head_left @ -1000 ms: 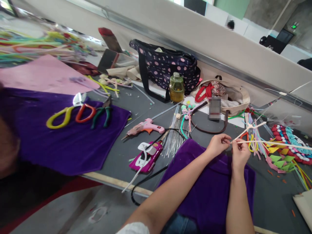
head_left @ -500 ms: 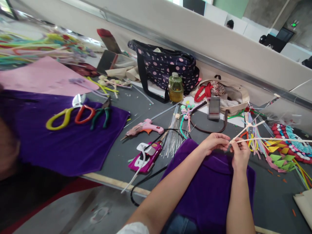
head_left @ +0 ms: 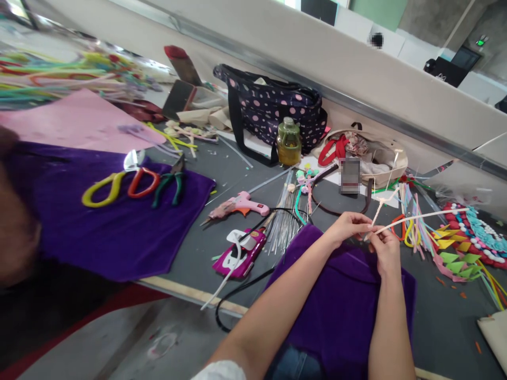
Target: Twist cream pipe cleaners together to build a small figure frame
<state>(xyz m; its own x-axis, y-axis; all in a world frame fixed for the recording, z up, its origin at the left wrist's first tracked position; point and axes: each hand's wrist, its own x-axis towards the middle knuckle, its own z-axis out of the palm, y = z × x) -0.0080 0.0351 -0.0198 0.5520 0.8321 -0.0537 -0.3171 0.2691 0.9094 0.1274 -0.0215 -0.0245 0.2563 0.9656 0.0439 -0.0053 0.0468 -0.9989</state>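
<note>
My left hand point(head_left: 351, 228) is closed, its fingertips pinching the lower end of a cream twisted pipe cleaner stem point(head_left: 378, 210). That stem forks at its top into thin branches with pale tips. Close against it, my right hand point(head_left: 385, 247) pinches a long cream pipe cleaner point(head_left: 420, 216), which slants up to the right. The fingertips of both hands nearly touch and hide where the two pieces meet. Under my forearms lies a purple cloth point(head_left: 336, 306).
A pink glue gun point(head_left: 241, 205) and a magenta device point(head_left: 241, 256) with a black cord lie left of my arms. Scissors point(head_left: 105, 190) and pliers point(head_left: 170, 184) rest on another purple cloth point(head_left: 119, 237). A jar point(head_left: 289, 145) stands before a dotted bag point(head_left: 269, 108). Someone's arm point(head_left: 18, 221) shows at left.
The forked stem now stands more upright. The long pipe cleaner has swung from nearly level to slanting upward, and its far end has come into view. My hands have moved slightly left.
</note>
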